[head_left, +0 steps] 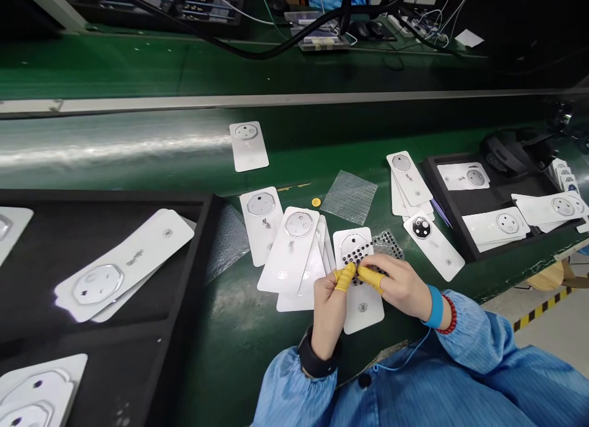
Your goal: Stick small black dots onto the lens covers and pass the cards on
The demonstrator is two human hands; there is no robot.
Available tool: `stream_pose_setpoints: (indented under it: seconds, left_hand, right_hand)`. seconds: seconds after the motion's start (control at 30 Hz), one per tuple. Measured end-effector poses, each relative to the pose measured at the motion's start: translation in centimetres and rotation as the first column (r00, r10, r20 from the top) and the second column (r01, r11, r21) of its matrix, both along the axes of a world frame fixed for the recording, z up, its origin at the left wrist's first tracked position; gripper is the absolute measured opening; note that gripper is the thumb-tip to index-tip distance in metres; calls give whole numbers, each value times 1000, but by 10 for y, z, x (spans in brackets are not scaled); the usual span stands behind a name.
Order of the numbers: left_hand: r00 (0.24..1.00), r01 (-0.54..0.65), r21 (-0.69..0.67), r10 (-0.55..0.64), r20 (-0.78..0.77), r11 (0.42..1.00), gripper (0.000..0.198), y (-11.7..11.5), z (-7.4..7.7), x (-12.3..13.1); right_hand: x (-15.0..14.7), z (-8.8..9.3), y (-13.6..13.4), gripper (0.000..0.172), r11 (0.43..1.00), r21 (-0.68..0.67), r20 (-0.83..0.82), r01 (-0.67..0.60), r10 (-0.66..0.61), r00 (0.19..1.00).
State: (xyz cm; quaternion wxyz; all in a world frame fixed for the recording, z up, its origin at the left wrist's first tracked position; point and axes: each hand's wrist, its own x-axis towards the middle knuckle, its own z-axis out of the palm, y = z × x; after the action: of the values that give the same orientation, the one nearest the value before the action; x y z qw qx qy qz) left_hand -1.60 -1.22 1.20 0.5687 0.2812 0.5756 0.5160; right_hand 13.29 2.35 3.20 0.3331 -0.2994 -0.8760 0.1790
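Note:
My left hand (331,299), yellow finger cots on its fingertips, pinches the near edge of a transparent sheet of small black dots (356,253). Close against it, my right hand (402,286) is closed at the same sheet, also with yellow finger cots; whether a single dot is between its fingertips cannot be made out. Beneath both hands lies a white panel (362,316) with a round camera-like print, partly covered by the sheet and fingers. A piece of bubble wrap (389,244) shows just behind the sheet.
Several overlapping white panels (288,249) lie to the left, others (411,178) to the right. Black trays with panels stand at left (184,329) and right (453,221). Bubble wrap (350,197) and a yellow cap-like piece (316,202) lie ahead. A black cable (276,51) hangs across the back.

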Motion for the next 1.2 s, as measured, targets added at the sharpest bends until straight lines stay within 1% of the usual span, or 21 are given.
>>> stream_pose_setpoints:
  seconds: [0.07, 0.2, 0.27, 0.33, 0.43, 0.5, 0.53, 0.67, 0.73, 0.83, 0.87, 0.9, 0.97, 1.0, 1.03, 1.07, 1.1, 1.13, 1.2]
  left_hand:
    - [1000, -8, -15, 8, 5, 1000, 25, 1, 3, 2]
    - [1000, -5, -40, 5, -4, 999, 23, 1, 8, 3]
    - [1000, -2, -48, 1, -18, 999, 22, 0, 9, 4]
    - [999, 0, -54, -1, -34, 999, 23, 0, 7, 4]
    - [999, 10, -65, -13, -44, 998, 23, -1, 2, 5]
    - [998, 27, -69, -31, -47, 997, 25, -1, 0, 6]
    - [998, 39, -70, -43, -50, 997, 27, -1, -1, 6]
    - [991, 89, -74, -95, -90, 993, 38, 2, -2, 4]
    - [986, 75, -66, -84, -146, 995, 42, 4, 0, -3]
    - [963, -25, -8, 22, -267, 1000, 34, 3, 8, -19]
    - [952, -57, 14, 59, -302, 998, 36, 1, 13, -24]
    - [940, -84, 32, 90, -329, 996, 45, -2, 19, -28]
    - [929, -112, 60, 126, -349, 992, 72, -10, 31, -32]
    - [933, -115, 67, 131, -336, 991, 83, -13, 37, -31]
    - [940, -115, 69, 132, -315, 991, 90, -17, 43, -30]
    - [949, -116, 64, 129, -288, 991, 91, -20, 49, -27]
    - [957, -117, 51, 126, -260, 992, 87, -22, 54, -24]
    - [965, -118, 32, 122, -234, 992, 79, -24, 58, -20]
    - [971, -132, 6, 131, -201, 991, 63, -26, 66, -13]
  right_hand:
    - [0, 0, -1, 19, 1000, 7, 4, 7, -7, 1000]
    - [3, 0, 1, 12, 999, -42, -61, -3, 1, 998]
    - [4, 0, 2, 10, 998, -67, -41, -16, 13, 999]
    - [5, 0, 3, 13, 999, -19, 30, -26, 26, 999]
    - [6, -4, 4, 18, 990, 127, 131, -68, 52, 990]
    - [5, -10, 5, 16, 979, 178, 149, -96, 69, 986]
    - [5, -13, 5, 14, 979, 180, 147, -98, 72, 987]
    - [11, -26, 9, 11, 988, 132, 131, -87, 69, 989]
    - [20, -30, 12, 12, 993, 87, 128, -76, 64, 990]
    - [36, -34, 19, 14, 1000, 5, 119, -25, 24, 993]
    - [40, -35, 23, 14, 1000, -19, 109, -5, 7, 994]
    - [44, -35, 26, 14, 999, -42, 92, 14, -10, 996]
    - [46, -29, 32, 14, 996, -74, 52, 50, -46, 998]
    - [44, -24, 34, 13, 994, -87, 21, 70, -68, 997]
    - [40, -16, 34, 12, 991, -100, -25, 93, -96, 995]
    - [35, -7, 32, 11, 987, -117, -85, 114, -124, 989]
    - [28, 4, 30, 9, 983, -136, -154, 127, -148, 977]
    - [21, 16, 26, 8, 979, -155, -225, 129, -162, 961]
    - [5, 36, 17, 9, 981, -174, -321, 90, -143, 936]
